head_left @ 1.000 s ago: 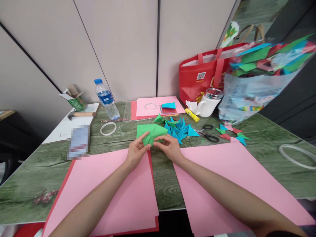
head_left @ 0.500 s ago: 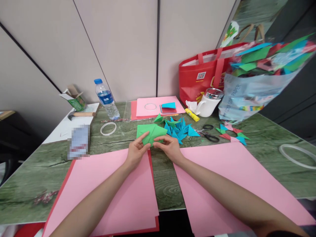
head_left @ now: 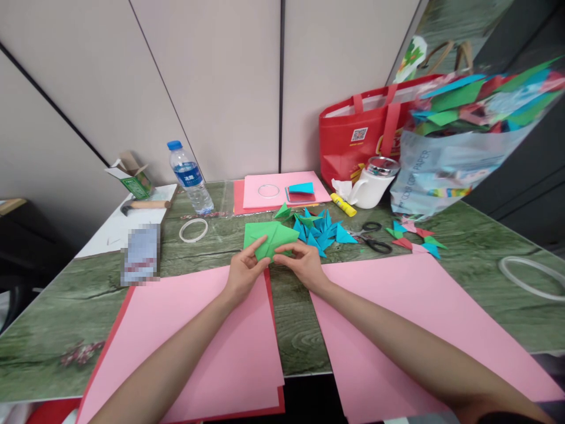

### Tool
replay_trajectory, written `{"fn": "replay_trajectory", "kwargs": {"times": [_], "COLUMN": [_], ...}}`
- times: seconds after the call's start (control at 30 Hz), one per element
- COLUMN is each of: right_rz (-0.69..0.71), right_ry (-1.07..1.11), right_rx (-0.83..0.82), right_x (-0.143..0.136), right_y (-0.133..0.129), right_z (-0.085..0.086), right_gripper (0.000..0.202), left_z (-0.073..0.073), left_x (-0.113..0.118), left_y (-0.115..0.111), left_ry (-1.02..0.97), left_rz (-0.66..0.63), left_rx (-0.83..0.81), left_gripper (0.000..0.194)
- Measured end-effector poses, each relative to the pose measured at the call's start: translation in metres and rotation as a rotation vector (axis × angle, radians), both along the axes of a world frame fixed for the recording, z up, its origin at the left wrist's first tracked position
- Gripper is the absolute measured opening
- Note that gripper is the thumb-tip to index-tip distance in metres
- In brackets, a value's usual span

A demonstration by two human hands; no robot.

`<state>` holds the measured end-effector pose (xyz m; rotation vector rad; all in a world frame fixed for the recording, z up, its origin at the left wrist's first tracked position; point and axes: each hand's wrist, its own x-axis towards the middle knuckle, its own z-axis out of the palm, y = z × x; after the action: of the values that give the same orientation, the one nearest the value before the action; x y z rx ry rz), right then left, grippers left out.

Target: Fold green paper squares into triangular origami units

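Note:
A piece of folded green paper (head_left: 273,235) is held between my two hands over the middle of the table. My left hand (head_left: 245,265) grips its lower left part, with the index finger laid across the front and the thumb at the lower edge. At the lower right, my right hand (head_left: 302,262) pinches the paper between thumb and fingers. Just beyond it lie blue folded paper pieces (head_left: 324,232) in a heap, with several green folded pieces (head_left: 285,211) beside them. Black-handled scissors (head_left: 375,238) rest to the right of the heap.
Large pink sheets lie at left (head_left: 212,341) and right (head_left: 415,330). A water bottle (head_left: 189,176), a hammer (head_left: 148,204) and a tape ring (head_left: 193,230) are at the left. Toward the right stand a white mug (head_left: 373,185), a red bag (head_left: 344,141) and a plastic bag (head_left: 441,171) of coloured paper.

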<state>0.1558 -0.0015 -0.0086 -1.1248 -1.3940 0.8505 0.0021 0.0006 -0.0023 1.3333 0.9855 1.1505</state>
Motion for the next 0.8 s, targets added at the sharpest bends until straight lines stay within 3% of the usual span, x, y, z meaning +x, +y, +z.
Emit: {"fn": "replay_trajectory", "kwargs": {"times": [0.8], "right_rz": [0.003], "right_ry": [0.014], "right_rx": [-0.018], "right_x": [-0.0005], "right_y": [0.0007], "right_z": [-0.0005], "right_gripper": [0.016], "left_z": [-0.0012], "left_x": [-0.0008], "left_y": [-0.0001], "left_ry": [-0.04], "left_rz": [-0.054], "left_rx": [-0.001], "left_gripper": [0.064]}}
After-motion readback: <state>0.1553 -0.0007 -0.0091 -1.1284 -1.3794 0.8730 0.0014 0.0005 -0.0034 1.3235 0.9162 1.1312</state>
